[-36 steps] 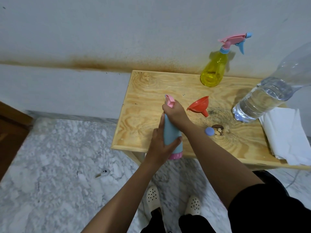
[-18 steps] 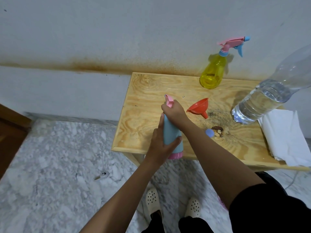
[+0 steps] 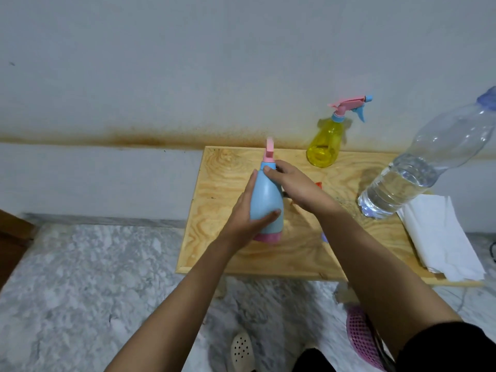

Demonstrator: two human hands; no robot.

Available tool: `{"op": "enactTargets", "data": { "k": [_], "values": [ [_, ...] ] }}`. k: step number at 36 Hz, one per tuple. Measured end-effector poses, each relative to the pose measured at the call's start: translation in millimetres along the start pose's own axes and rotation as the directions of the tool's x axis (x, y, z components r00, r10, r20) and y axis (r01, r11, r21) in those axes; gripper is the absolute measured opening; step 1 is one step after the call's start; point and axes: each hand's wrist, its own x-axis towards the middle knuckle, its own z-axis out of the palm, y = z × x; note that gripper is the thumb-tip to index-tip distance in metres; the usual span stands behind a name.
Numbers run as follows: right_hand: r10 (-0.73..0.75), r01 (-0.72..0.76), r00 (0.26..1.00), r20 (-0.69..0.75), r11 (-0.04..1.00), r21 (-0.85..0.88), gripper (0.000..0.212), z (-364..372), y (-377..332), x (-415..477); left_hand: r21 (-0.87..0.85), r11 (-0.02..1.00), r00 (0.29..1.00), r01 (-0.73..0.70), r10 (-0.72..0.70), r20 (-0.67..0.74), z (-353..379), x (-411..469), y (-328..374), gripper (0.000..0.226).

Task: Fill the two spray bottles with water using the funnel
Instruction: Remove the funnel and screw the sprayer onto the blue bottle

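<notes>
A blue spray bottle (image 3: 265, 197) with a pink base and pink sprayer head stands upright on the wooden table (image 3: 222, 189). My left hand (image 3: 247, 218) grips its body from the left. My right hand (image 3: 292, 183) holds its neck collar just below the sprayer. A yellow spray bottle (image 3: 326, 140) with a pink and blue trigger stands at the back of the table by the wall. Only a sliver of the red funnel (image 3: 318, 185) shows behind my right hand. A large clear water bottle (image 3: 418, 167), partly full, stands at the right.
White paper towels (image 3: 440, 237) lie at the table's right end. A small blue cap (image 3: 324, 237) peeks out beside my right forearm. Marble floor lies left of and below the table, with a pink mesh basket (image 3: 359, 334) and a white shoe (image 3: 243, 350) underneath.
My right hand has slid from the sprayer head down to the neck collar, uncovering the pink sprayer. The view has shifted, and my right hand now hides most of the funnel.
</notes>
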Motion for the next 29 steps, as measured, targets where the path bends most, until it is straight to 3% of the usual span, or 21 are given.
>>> {"op": "enactTargets", "data": {
  "k": [5,10,16,21,25,29],
  "values": [
    [-0.080,0.101,0.978,-0.190,0.990,0.102,0.024,-10.4,-18.1,5.1,0.100,0.992,0.995,-0.082,0.076,0.068,-15.7,28.7,20.1,0.091],
    [-0.191,0.209,0.902,-0.388,0.978,0.004,0.015,-22.6,-23.6,21.2,0.196,0.974,0.994,-0.110,0.102,0.050,-12.9,53.8,21.4,0.086],
    [-0.248,0.261,0.807,-0.536,0.964,-0.054,0.020,-34.1,-17.7,55.0,0.265,0.962,0.997,-0.073,0.073,0.008,0.2,96.5,9.4,0.083],
    [-0.235,0.286,0.734,-0.637,0.958,-0.024,0.023,-42.1,-8.3,88.1,0.199,0.979,0.999,0.032,-0.024,-0.040,11.9,135.9,5.7,0.092],
    [-0.210,0.284,0.665,-0.716,0.959,-0.017,0.025,-46.6,-0.2,115.9,0.290,0.956,0.997,-0.044,0.060,-0.046,18.8,166.7,1.1,0.097],
    [-0.200,0.257,0.635,-0.746,0.966,-0.040,0.025,-52.6,9.0,141.3,0.172,0.983,0.998,-0.060,0.061,0.004,21.2,192.7,-3.9,0.099]
  ]
}}
